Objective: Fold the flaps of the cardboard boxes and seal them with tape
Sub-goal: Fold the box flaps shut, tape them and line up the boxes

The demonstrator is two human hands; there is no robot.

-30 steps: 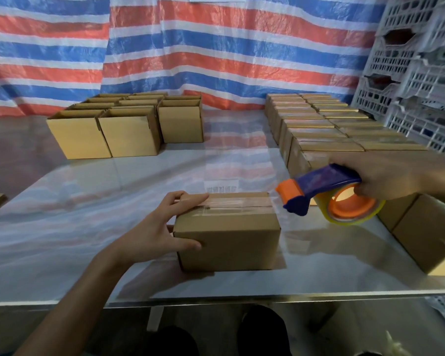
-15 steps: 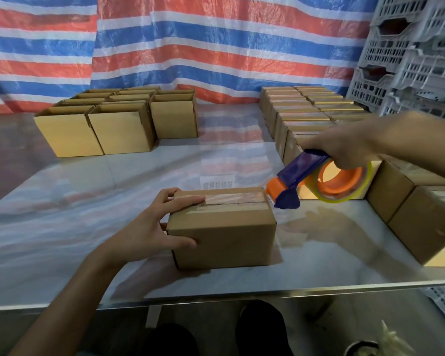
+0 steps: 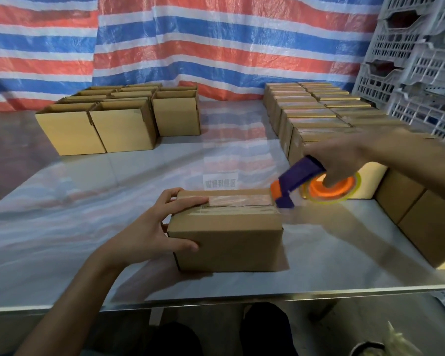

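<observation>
A small cardboard box (image 3: 231, 240) stands near the table's front edge, flaps folded down, with clear tape (image 3: 239, 200) along its top seam. My left hand (image 3: 149, 235) holds the box at its left end, fingers on the top and thumb on the front face. My right hand (image 3: 337, 158) grips a tape dispenser (image 3: 316, 185) with a purple body, orange tip and orange-cored roll. The dispenser's tip sits at the box's top right corner.
Several open boxes (image 3: 118, 124) stand at the back left of the shiny table (image 3: 88, 201). Rows of closed boxes (image 3: 316, 111) run along the right side, more by the right edge (image 3: 427, 222). Grey plastic crates (image 3: 421, 60) are stacked at the far right. A striped tarp hangs behind.
My right hand has brought the dispenser left and down, from the air right of the box to its top right corner. My left hand has kept its hold on the box.
</observation>
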